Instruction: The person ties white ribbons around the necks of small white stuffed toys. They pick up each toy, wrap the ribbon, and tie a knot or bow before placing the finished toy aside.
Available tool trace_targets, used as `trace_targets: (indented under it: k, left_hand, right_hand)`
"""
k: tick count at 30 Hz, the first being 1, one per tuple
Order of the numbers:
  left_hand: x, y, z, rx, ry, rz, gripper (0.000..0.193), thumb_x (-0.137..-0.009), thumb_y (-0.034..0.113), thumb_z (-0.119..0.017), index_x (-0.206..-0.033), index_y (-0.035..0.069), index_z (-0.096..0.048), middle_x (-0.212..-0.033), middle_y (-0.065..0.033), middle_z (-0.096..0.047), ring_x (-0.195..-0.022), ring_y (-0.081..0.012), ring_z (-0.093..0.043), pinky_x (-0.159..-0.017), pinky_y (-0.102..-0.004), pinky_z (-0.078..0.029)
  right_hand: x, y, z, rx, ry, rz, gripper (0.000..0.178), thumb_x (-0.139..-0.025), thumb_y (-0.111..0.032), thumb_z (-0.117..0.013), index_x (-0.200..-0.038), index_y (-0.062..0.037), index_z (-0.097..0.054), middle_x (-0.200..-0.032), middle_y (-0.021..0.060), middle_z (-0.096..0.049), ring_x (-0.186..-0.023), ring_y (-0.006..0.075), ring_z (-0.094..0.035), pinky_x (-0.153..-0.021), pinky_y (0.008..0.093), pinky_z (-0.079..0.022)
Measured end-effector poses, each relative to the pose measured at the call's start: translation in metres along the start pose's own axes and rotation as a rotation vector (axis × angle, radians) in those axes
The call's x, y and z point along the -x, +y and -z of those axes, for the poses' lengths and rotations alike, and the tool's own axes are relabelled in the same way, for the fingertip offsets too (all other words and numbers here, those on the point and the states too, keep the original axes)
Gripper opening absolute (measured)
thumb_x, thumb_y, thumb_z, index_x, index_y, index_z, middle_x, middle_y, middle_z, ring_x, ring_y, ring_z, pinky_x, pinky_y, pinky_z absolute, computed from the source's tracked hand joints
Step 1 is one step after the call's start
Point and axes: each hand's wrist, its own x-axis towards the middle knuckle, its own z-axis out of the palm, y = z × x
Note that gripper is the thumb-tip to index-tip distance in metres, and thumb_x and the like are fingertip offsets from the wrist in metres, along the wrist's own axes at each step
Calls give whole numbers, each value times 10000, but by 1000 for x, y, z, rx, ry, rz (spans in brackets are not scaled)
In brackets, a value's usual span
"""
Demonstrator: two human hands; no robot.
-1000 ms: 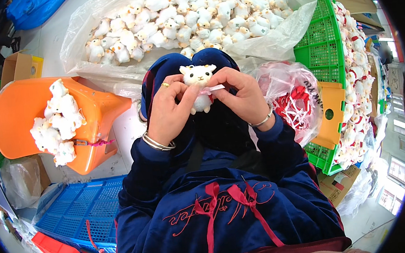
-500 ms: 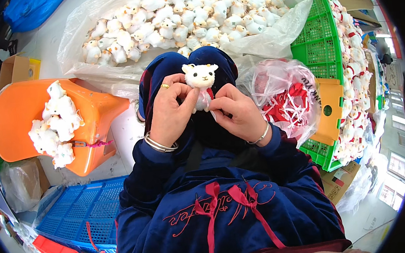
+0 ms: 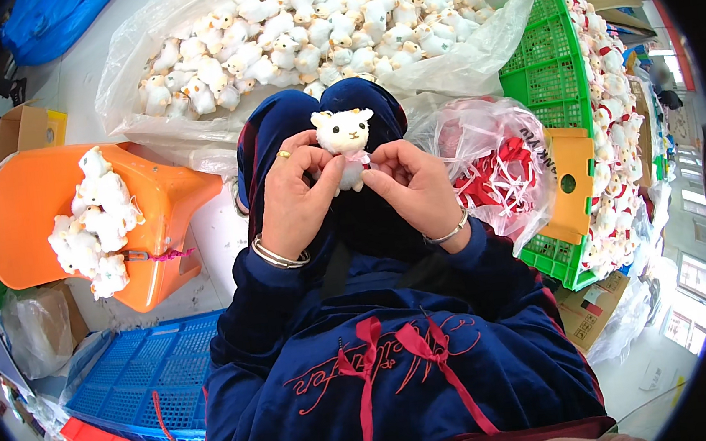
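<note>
A small white plush lamb (image 3: 343, 130) with dark eyes and tan ears is upright above my knees, facing up toward me. Around its neck is a pale pink ribbon (image 3: 356, 157), and a bit of red cloth shows at its right side. My left hand (image 3: 294, 200), with a ring and bangles, is closed on the toy's left side, thumb in front. On the other side my right hand (image 3: 415, 188) is closed too, thumb and fingers pinching at the toy's edge by the ribbon. My fingertips partly hide what they pinch.
A clear plastic sheet (image 3: 119, 90) holds a heap of plush lambs (image 3: 295, 41) ahead. At left, an orange stool (image 3: 20, 208) carries several lambs (image 3: 97, 222). Right are a bag of red ribboned pieces (image 3: 505, 178) and a green crate (image 3: 545, 61). A blue crate (image 3: 139, 369) lies lower left.
My right fingers have shifted up from the toy's lower right side to near the ribbon. The red cloth at its chest shows less, and the pink ribbon lies more across the neck.
</note>
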Motion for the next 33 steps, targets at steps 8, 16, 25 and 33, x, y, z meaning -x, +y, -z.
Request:
trace_targets:
  k: [8, 16, 25, 33]
  left_hand:
    - [0, 7, -1, -28, -29, 39, 141, -850, 59, -787, -850, 3, -658, -1201, -162, -653, -708, -126, -581, -671, -266, -491]
    - [-1, 7, 1, -94, -53, 26, 174, -847, 48, -778, -948, 20, -640, -1202, -158, -650, -703, -136, -555, -676, -280, -492]
    - [-1, 10, -1, -56, -62, -19, 152, -850, 55, -780, -921, 20, -652, -1171, -118, -647, -783, -156, -605, -693, -282, -490]
    - [-1, 9, -1, -44, -93, 22, 111, -873, 56, -763, -920, 27, -666, -1194, -106, -612, -807, -158, -607, -698, -286, -494]
  right_hand:
    - [-8, -2, -2, 373, 49, 253, 98, -888, -58, -762, -966, -33, -709, -900, 33, -631, -618, 126, -566, -603, 264, -466]
    - [-6, 8, -3, 182, 100, 199, 187, -889, -3, -704, -1070, -10, -661, -983, 62, -622, -593, 106, -566, -546, 249, -451]
    - [-15, 8, 13, -168, -158, -252, 234, -1048, -140, -488, -1186, 2, -612, -933, 46, -678, -715, 78, -650, -633, 228, -489]
    - [-22, 15, 24, -168, -232, -177, 215, -1055, -176, -549, -1132, -5, -654, -891, 9, -667, -748, 58, -607, -663, 209, -456]
